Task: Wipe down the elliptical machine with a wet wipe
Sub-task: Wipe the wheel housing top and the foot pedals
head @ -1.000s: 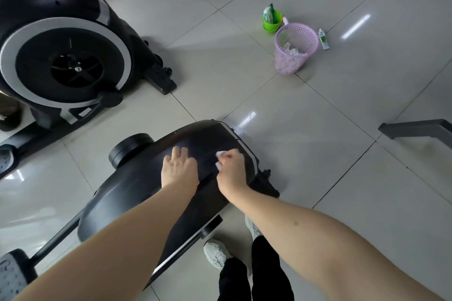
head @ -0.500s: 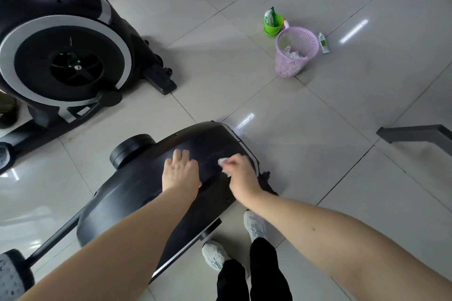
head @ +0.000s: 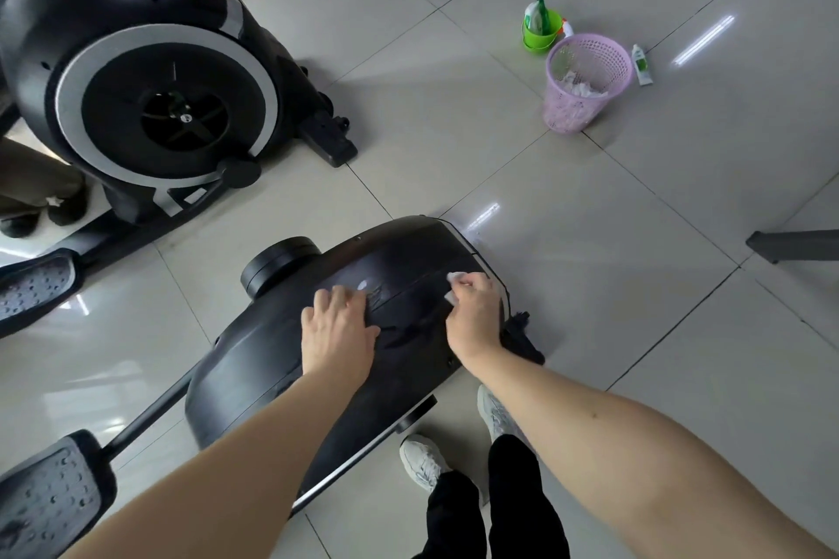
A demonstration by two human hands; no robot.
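My left hand (head: 338,327) lies flat on top of the black housing of the elliptical machine (head: 272,359), fingers straight and close together, palm pressed to the plastic near the middle of the cover. My right hand (head: 472,318) is bunched round the wet wipe (head: 455,277), fingers curled over it so that only white corners poke out above and to the left of my knuckles. The wipe is pressed against the housing close to its far right edge, just beside the seam that runs across the cover. My two hands are near each other but apart, with a glossy strip of plastic between them. The machine stands on the tiled floor (head: 635,331), its pedal (head: 50,499) at the floor's near left corner. My white shoes (head: 422,461) stand just beside the housing's near edge. A second elliptical (head: 136,73) with a grey-ringed wheel stands toward the floor's far left corner, with someone else's dark shoes (head: 59,204) next to it at the left edge. Toward the far right, well apart from me, a pink mesh basket (head: 585,82) holds crumpled white wipes. A green bucket (head: 538,36) stands just beside it on one side and a small white tube (head: 641,64) lies on the other.
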